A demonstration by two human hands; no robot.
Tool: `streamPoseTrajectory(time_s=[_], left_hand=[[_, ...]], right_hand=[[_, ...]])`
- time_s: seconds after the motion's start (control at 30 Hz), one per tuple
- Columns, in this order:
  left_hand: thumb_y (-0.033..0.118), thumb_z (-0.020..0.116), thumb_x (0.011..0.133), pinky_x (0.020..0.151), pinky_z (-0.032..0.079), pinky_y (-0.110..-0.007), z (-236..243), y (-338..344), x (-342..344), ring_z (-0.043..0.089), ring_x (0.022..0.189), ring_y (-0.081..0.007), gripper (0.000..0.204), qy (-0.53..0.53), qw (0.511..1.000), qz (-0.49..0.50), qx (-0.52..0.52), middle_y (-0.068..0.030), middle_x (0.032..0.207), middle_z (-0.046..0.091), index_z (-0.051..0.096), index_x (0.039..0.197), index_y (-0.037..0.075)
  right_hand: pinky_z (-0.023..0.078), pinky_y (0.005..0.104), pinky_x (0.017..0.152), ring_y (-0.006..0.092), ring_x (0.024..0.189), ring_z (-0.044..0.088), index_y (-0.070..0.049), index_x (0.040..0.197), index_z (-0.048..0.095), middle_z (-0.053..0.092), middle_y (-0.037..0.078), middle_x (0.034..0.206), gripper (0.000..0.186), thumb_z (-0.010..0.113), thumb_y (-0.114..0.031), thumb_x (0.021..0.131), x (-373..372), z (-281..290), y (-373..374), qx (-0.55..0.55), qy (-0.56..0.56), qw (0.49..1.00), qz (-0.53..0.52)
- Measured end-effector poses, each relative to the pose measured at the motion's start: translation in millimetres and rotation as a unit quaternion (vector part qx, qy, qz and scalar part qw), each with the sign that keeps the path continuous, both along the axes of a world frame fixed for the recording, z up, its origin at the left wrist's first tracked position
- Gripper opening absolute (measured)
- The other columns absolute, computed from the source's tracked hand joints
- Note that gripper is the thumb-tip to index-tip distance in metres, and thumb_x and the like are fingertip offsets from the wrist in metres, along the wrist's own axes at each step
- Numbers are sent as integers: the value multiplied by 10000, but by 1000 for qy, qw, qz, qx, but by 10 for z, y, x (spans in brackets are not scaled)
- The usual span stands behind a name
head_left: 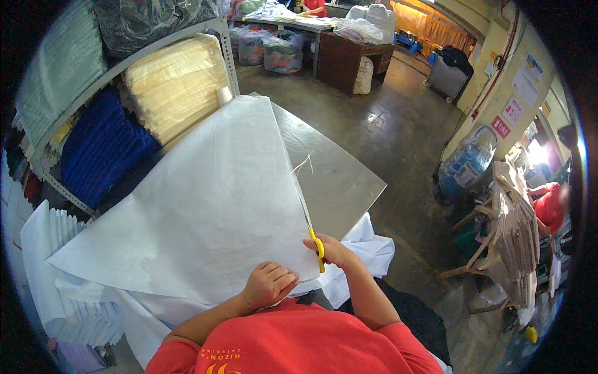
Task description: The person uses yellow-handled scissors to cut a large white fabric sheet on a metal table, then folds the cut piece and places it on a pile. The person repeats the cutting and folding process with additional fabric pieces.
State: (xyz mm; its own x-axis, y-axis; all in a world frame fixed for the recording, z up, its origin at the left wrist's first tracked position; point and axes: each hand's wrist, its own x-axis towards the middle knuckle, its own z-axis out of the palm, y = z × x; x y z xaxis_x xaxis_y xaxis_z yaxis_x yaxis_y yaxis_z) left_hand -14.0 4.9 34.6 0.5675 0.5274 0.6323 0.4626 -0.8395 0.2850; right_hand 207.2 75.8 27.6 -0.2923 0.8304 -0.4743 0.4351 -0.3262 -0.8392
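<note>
A large white cloth (205,187) lies over a grey metal-topped table (349,181); its right edge runs from the far corner down toward me. My right hand (334,251) is closed round the yellow handles of a pair of scissors (319,247), whose blades point away from me along that edge. A thin loose strand (305,163) curls off the edge farther up. At the near edge my left hand (270,283) has its fingers curled onto the cloth, left of the scissors. The fingertips are partly hidden.
Left stands a metal shelf (232,59) with cream folded cloth (177,81) and blue folded cloth (106,146). Pleated white cloth (75,280) hangs at lower left. Rightward are a wooden rack (476,258) with beige cloth, a wrapped blue container (467,163) and a person in red (549,209).
</note>
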Motion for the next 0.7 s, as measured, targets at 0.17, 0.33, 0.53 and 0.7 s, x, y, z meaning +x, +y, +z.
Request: streamPoseTrajectory(time_s=[0.17,0.33,0.53,0.7], left_hand=[[147,730,725,708,484,-349,7,-4,-8,601,766,-202,166,-2,1000,7,-13,-8,835,630,631,857,129],[143,728,724,716,485,-347,3,-6,-17,598,770,-202,163,4,1000,8,-16,-5,838,631,635,857,128],[142,726,724,718,483,-344,-9,-7,-20,597,775,-201,164,-3,1000,9,-21,-5,834,630,634,859,127],[134,728,720,717,481,-340,-27,-3,-32,596,776,-197,180,-1,1000,9,-17,-3,835,629,631,872,130]], right_hand=[[460,324,512,188,584,578,20,964,624,610,101,719,628,579,-595,840,-59,-21,93,1,9,1000,-9],[502,334,540,212,621,618,36,1006,628,626,128,750,655,575,-596,840,-85,0,130,-3,0,1000,-25],[510,345,573,237,667,640,43,1032,629,653,161,807,645,589,-572,841,-94,-39,121,24,-24,999,-27],[511,372,689,268,753,654,48,1003,645,671,180,848,604,614,-532,839,-106,-97,125,55,-49,997,-17]])
